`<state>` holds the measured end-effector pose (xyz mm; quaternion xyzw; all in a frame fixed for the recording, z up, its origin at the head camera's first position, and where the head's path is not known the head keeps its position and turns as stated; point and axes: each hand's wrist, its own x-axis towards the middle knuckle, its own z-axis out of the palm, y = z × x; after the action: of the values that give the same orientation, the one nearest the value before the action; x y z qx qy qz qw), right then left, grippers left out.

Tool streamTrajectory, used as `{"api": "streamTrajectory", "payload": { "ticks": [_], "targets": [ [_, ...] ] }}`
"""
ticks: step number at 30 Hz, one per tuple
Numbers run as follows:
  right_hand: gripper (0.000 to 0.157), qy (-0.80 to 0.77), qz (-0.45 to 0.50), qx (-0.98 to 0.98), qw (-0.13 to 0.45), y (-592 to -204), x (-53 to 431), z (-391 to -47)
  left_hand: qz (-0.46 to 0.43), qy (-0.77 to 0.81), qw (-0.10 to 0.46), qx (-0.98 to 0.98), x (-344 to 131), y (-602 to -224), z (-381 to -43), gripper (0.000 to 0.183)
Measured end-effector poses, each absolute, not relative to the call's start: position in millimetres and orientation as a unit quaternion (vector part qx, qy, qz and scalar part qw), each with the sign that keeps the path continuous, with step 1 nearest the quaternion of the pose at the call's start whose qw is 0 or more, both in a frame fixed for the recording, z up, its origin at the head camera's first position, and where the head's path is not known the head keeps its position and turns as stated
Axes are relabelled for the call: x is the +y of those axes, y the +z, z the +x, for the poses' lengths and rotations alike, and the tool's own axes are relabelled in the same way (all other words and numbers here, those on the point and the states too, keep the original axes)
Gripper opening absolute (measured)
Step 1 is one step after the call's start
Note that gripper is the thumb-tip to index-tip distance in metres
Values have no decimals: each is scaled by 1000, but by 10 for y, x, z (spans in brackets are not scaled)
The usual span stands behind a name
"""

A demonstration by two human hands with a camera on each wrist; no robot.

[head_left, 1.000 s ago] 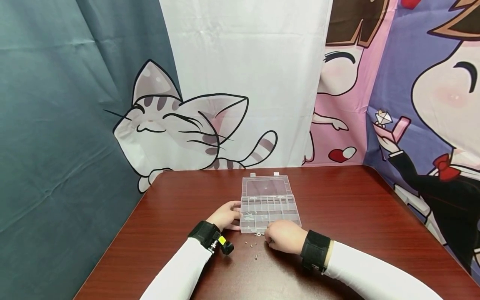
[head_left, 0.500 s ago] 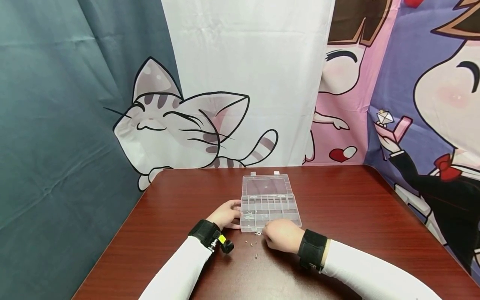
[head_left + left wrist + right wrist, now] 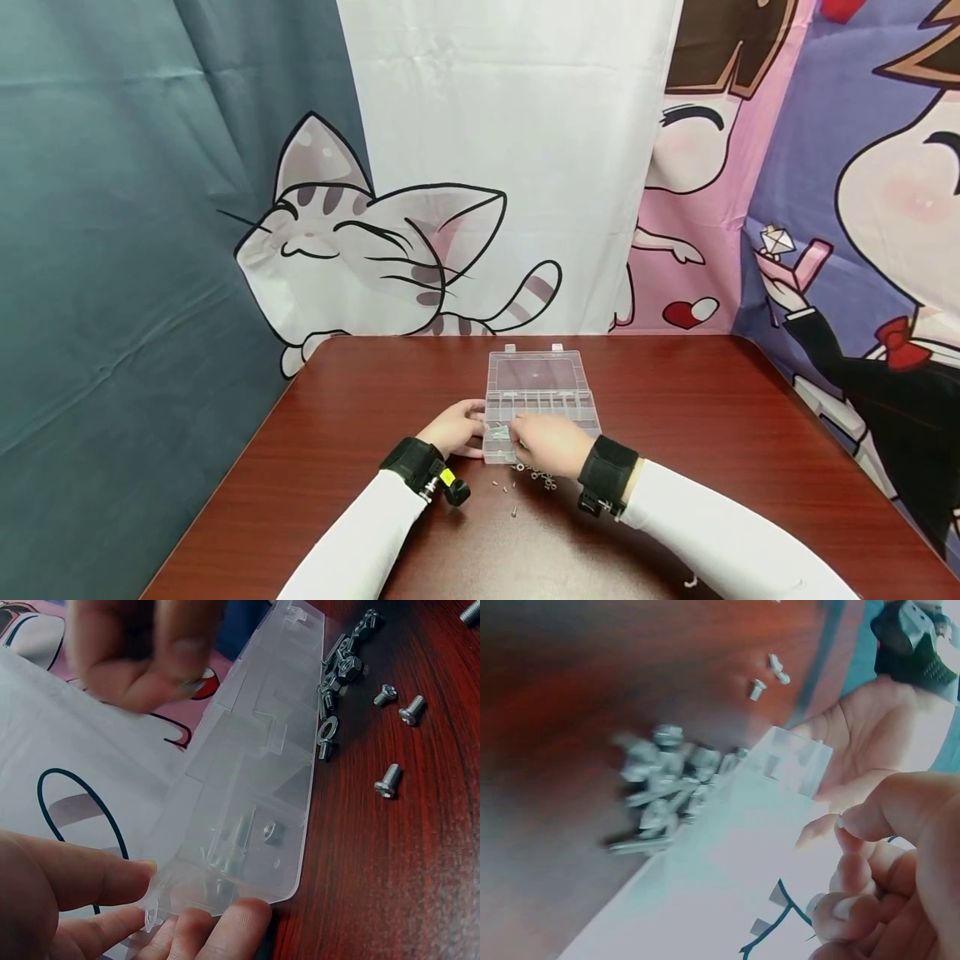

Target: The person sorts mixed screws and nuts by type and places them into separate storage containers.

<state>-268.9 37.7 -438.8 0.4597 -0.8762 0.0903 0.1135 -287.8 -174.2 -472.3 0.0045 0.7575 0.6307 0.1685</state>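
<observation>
A clear plastic compartment box point(image 3: 498, 414) lies on the table, lid folded back. My left hand point(image 3: 453, 429) grips its left end, with fingers point(image 3: 240, 926) against the edge in the left wrist view. Over the front left compartments is my right hand point(image 3: 553, 446). Its thumb and index finger pinch a small metal piece point(image 3: 193, 685), mostly hidden by the fingertips; I cannot tell whether it is a nut or a screw. Inside the box, a nut point(image 3: 270, 831) shows in one compartment and long screws point(image 3: 498, 432) in another.
Mixed nuts, washers and screws point(image 3: 346, 667) are heaped along the box's front edge. Several loose screws point(image 3: 388, 781) lie nearer on the dark red table point(image 3: 360, 375). Printed curtains point(image 3: 480, 108) hang behind it.
My right hand has moved left and away from me, from the heap of hardware to above the box, uncovering the heap. The left hand stays at the box's left end.
</observation>
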Motion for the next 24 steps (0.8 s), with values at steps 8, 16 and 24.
{"api": "streamTrajectory", "payload": {
  "ticks": [8,16,24],
  "targets": [
    [12,94,462,-878,80,-4358,155,-2853,2,625,162,763,-1744,-4730,-2863,58],
    [11,86,453,-887,8,-4365,64,-2941,2,622,162,766,-1744,-4738,-2869,62],
    [19,82,451,-889,-20,-4335,33,-2968,0,621,159,768,-1745,-4700,-2842,61]
  ]
}}
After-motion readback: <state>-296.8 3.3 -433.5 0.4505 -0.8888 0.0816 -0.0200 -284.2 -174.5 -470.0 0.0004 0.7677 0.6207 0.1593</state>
